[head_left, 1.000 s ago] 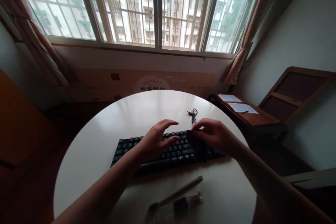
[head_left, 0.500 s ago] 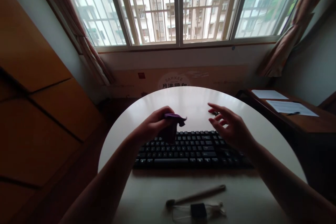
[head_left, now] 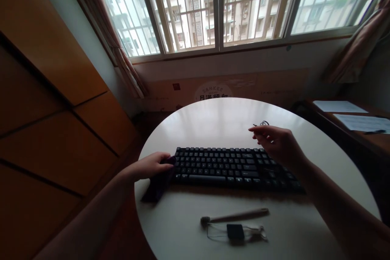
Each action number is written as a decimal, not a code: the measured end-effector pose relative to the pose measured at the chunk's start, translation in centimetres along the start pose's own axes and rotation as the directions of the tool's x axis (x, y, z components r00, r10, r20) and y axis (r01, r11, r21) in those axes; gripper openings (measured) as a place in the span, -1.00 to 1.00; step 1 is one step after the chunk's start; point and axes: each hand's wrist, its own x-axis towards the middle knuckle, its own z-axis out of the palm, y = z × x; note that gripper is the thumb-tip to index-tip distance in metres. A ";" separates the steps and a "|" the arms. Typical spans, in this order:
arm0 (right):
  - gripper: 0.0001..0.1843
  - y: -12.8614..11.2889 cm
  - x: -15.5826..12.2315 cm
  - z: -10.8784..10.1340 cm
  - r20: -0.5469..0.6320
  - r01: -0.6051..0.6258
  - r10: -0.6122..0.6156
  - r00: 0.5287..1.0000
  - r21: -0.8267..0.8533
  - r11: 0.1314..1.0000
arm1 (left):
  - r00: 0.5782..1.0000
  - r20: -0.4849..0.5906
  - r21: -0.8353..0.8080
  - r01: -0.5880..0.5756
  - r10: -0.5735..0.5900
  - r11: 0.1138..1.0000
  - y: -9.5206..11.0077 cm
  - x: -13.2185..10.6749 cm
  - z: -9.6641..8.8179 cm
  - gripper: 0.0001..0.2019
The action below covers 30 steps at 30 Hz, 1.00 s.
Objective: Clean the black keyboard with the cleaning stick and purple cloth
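Note:
My left hand (head_left: pixel 154 165) is closed on a dark purple cloth (head_left: pixel 155 187), at the left end of a black keyboard (head_left: pixel 213 166). The cloth hangs down onto the white table beside the keyboard. Over the keyboard's right part hovers my right hand (head_left: pixel 278 140), its fingers loosely bent and slightly apart, with nothing visible in them. Just behind that hand lies a thin dark cable (head_left: pixel 264 122). Nearer to me, a brush (head_left: pixel 237 215) with a pale handle and dark head lies next to a wire tool (head_left: pixel 235 232) with a dark square block in its middle.
The round white table (head_left: pixel 183 223) carries everything. To the right stands a brown desk (head_left: pixel 373 134) with paper sheets (head_left: pixel 359 122) and a dark pen. Wooden cabinets (head_left: pixel 91 130) rise at the left, and a barred window (head_left: pixel 219 20) with curtains is ahead.
My left hand has moved left and down with the cloth, from above the keyboard to its left end. My right hand's fingers have drawn closer together. The view has shifted slightly.

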 end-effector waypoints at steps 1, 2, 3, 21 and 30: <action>-0.73 0.1 0.0 0.0 -0.001 -0.002 0.002 1.000 0.000 1.000 | 1.000 -0.023 0.012 0.011 -0.011 1.000 0.0 0.3 0.3 -0.62; -0.73 0.2 0.0 0.0 -0.001 -0.005 0.005 1.000 0.002 1.000 | 0.999 -0.038 0.028 0.027 -0.026 0.999 0.2 0.6 0.5 -0.63; -0.73 0.4 0.0 0.0 -0.001 -0.009 0.009 1.000 0.004 1.000 | 0.998 -0.052 0.053 0.047 -0.045 0.997 0.3 0.8 0.6 -0.62; -0.64 8.8 1.2 -4.8 0.174 -0.428 0.428 0.887 -0.036 0.903 | 0.983 0.178 -0.127 0.054 -0.031 0.990 -1.1 1.9 -1.0 0.01; -0.57 11.1 0.4 -3.8 0.304 -0.567 0.487 0.819 0.297 0.768 | 0.962 0.265 -0.257 0.011 0.060 0.966 -1.8 2.2 -1.6 0.00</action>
